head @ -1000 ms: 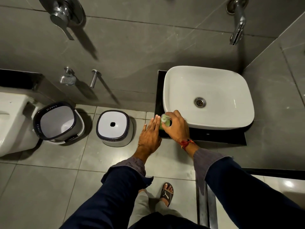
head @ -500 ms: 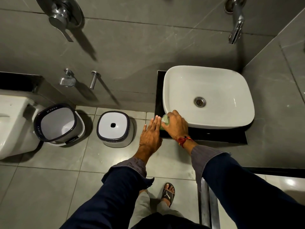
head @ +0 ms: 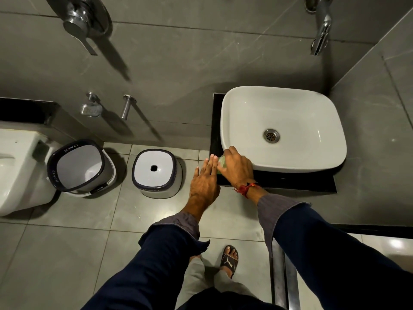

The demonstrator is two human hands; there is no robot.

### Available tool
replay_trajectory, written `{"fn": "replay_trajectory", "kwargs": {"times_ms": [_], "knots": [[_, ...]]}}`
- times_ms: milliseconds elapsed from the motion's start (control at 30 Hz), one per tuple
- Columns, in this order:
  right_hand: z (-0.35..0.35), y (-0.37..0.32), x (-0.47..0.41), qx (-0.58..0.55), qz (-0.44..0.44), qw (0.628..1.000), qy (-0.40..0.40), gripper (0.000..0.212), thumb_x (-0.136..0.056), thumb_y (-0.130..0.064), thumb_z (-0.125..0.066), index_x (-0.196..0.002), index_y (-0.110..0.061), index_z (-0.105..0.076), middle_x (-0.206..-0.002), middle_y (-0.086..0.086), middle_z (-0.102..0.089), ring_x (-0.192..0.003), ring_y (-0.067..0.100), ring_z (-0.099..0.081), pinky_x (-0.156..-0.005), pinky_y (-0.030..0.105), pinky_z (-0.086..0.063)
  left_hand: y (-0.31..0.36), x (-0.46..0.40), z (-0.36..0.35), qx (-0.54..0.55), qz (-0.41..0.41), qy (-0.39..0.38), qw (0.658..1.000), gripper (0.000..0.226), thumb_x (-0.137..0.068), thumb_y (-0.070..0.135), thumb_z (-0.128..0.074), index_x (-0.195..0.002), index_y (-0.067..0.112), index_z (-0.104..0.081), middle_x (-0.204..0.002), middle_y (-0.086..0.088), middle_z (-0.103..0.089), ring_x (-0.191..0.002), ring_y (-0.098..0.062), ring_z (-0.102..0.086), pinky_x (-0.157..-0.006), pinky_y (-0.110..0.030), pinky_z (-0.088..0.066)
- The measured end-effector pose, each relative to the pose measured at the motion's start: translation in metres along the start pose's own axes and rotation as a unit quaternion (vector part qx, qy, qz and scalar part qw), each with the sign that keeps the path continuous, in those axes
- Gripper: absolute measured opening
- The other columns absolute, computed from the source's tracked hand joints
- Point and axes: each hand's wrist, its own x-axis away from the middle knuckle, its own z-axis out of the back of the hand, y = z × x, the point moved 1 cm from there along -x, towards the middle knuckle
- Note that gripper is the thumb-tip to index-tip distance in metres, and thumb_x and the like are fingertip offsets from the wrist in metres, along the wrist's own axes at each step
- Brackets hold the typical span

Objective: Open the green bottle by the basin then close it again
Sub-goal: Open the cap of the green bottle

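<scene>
A small green bottle point(head: 221, 162) stands on the black counter point(head: 290, 182) at the front left corner of the white basin point(head: 283, 108). My right hand point(head: 238, 168) is closed over its top, hiding most of it; only a pale green sliver shows. My left hand point(head: 204, 180) lies flat against the bottle's left side, fingers straight and together, pointing away from me. Whether the cap is on or off is hidden by my fingers.
A tap point(head: 320, 30) juts from the wall above the basin. On the floor to the left stand a white stool point(head: 156, 173) and a bucket point(head: 80, 167), with a toilet point(head: 17, 168) at the far left. My sandalled foot point(head: 230, 257) is below.
My right hand has slid slightly left and closed further over the bottle top, so less green shows. My left hand stays pressed against the bottle's side.
</scene>
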Motion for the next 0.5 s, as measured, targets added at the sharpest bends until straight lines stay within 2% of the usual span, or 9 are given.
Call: {"fn": "replay_trajectory", "kwargs": {"times_ms": [133,200,267,333,500], "knots": [[0.002,0.002,-0.009,0.075,0.045,0.996,-0.029,0.034,-0.095,-0.035,-0.063,-0.111,-0.005,-0.069,-0.111,0.011,-0.066,-0.083,0.033,-0.072,-0.066,0.037,-0.057,0.0,0.002,0.0,-0.008,-0.002,-0.003,1.0,0.088,-0.096,0.013,-0.052,-0.163,0.013,0.005,-0.174,-0.005,0.009,-0.161,-0.025,0.006,-0.132,-0.051,-0.01],[0.003,0.002,-0.011,0.102,0.047,0.993,-0.034,0.037,-0.095,-0.042,-0.06,-0.101,-0.008,-0.074,-0.098,0.011,-0.07,-0.077,0.032,-0.073,-0.06,0.034,-0.052,0.0,0.002,0.0,-0.013,-0.004,-0.006,1.0,0.086,-0.096,0.013,-0.052,-0.163,0.013,0.002,-0.174,-0.005,0.009,-0.161,-0.025,0.005,-0.131,-0.051,-0.01],[0.002,0.004,-0.008,0.083,0.033,0.996,-0.024,0.049,-0.092,-0.054,-0.057,-0.093,-0.008,-0.075,-0.088,0.011,-0.071,-0.068,0.031,-0.071,-0.055,0.03,-0.044,0.001,0.002,0.002,-0.012,-0.008,-0.009,1.0,0.085,-0.096,0.012,-0.052,-0.164,0.014,0.0,-0.174,-0.005,0.007,-0.161,-0.025,0.006,-0.131,-0.052,-0.01],[-0.002,0.006,-0.001,0.062,0.046,0.997,0.002,0.052,-0.087,-0.058,-0.059,-0.102,-0.01,-0.07,-0.095,0.01,-0.071,-0.067,0.03,-0.07,-0.054,0.029,-0.048,0.001,0.002,0.002,-0.01,-0.009,-0.007,1.0,0.085,-0.097,0.011,-0.051,-0.164,0.014,0.001,-0.174,-0.004,0.007,-0.161,-0.025,0.006,-0.132,-0.051,-0.009],[-0.008,0.015,0.004,0.036,0.074,0.997,-0.012,0.04,-0.087,-0.037,-0.063,-0.114,-0.008,-0.063,-0.113,0.01,-0.065,-0.078,0.033,-0.071,-0.062,0.034,-0.054,0.002,0.004,-0.001,-0.016,-0.004,0.006,1.0,0.087,-0.095,0.009,-0.051,-0.164,0.014,0.002,-0.174,-0.003,0.01,-0.161,-0.023,0.007,-0.132,-0.05,-0.008]]}}
